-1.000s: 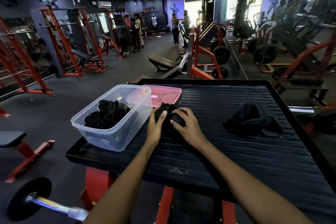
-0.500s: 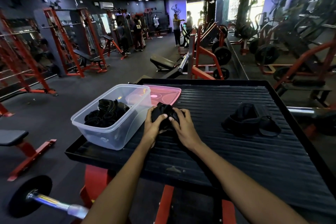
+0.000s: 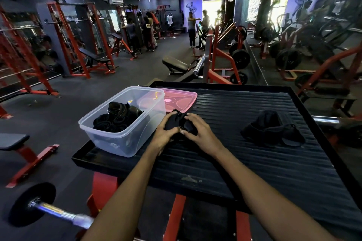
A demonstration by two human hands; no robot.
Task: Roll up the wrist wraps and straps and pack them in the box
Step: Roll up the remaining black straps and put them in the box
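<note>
Both hands work a black wrist wrap (image 3: 181, 123) at the middle of the ribbed black platform (image 3: 244, 162), just right of the clear plastic box (image 3: 125, 139). Left hand (image 3: 163, 136) grips the wrap's left side, thumb curled over the top; right hand (image 3: 201, 135) grips the right side w/ fingers bent around the bundle. Wrap is bunched btwn the two hands, low on the platform; can't tell how tightly it's rolled. Box sits at the platform's left edge, several black rolled wraps (image 3: 115, 119) inside. Pink lid (image 3: 178, 100) lies flat behind the box, touching it. Loose pile of black straps (image 3: 272, 131) sits well apart to the right on the platform. Barbell end (image 3: 39, 204) w/ black plate lower left.
</note>
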